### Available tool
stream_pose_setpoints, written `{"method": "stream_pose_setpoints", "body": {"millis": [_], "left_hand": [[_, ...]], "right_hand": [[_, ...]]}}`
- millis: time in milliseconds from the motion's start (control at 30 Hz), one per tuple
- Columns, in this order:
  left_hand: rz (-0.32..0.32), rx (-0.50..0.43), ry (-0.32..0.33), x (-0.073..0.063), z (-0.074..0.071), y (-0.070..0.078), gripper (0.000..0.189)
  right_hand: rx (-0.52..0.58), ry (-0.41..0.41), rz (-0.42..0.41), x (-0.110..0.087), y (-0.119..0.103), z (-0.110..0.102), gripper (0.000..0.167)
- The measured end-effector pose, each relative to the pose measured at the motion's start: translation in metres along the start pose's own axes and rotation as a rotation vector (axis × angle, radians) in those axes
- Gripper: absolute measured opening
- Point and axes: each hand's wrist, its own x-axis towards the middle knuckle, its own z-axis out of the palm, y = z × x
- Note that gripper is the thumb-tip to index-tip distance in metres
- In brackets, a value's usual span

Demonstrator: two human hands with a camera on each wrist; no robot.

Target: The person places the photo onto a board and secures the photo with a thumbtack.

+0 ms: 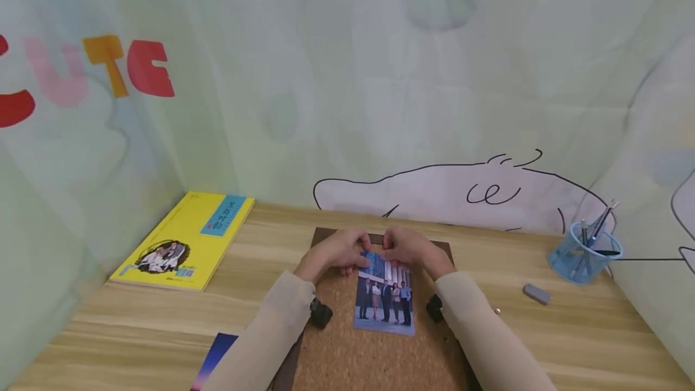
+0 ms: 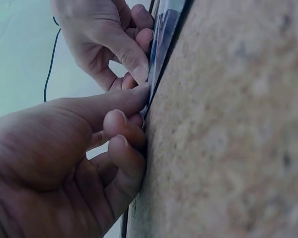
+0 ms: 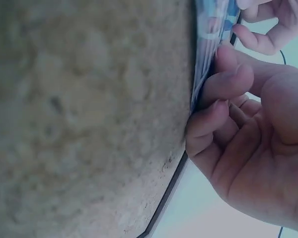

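Observation:
A photo of several people in office clothes (image 1: 384, 306) lies over a cork board (image 1: 380, 364) with a dark brown frame. At its upper left corner my left hand (image 1: 333, 250) pinches the edge between thumb and fingers. My right hand (image 1: 414, 249) pinches the upper right corner the same way. Seen edge-on in the left wrist view, the photo (image 2: 165, 29) is close against the cork, with the left thumb on its face. In the right wrist view, curled fingers of the right hand (image 3: 258, 134) touch the cork surface beside the photo (image 3: 211, 39).
A yellow book (image 1: 179, 240) lies at the back left. Partly under the left sleeve is a blue-purple picture (image 1: 214, 355). To the right are a grey eraser (image 1: 536, 294), a tiny shiny round piece (image 1: 497, 311) and a blue mesh pen cup (image 1: 583, 258). A printed curtain hangs behind.

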Motion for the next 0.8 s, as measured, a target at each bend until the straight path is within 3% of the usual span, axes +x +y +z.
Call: {"method": "stream_pose_setpoints", "body": {"millis": [267, 467, 667, 800], "left_hand": [[0.013, 0.017, 0.019, -0.006, 0.003, -0.001, 0.018], [0.092, 0.03, -0.027, -0.013, 0.003, -0.009, 0.02], [0.174, 0.052, -0.1, -0.032, -0.021, -0.009, 0.034], [0.212, 0.124, -0.117, -0.052, -0.036, -0.011, 0.036]], "right_hand": [[0.032, -0.078, -0.176, -0.004, 0.012, -0.003, 0.01], [-0.007, -0.134, -0.332, -0.012, 0.021, -0.004, 0.017], [-0.021, -0.13, -0.328, -0.034, 0.022, -0.019, 0.027], [-0.011, -0.116, -0.324, -0.051, 0.023, -0.026, 0.03]]}}
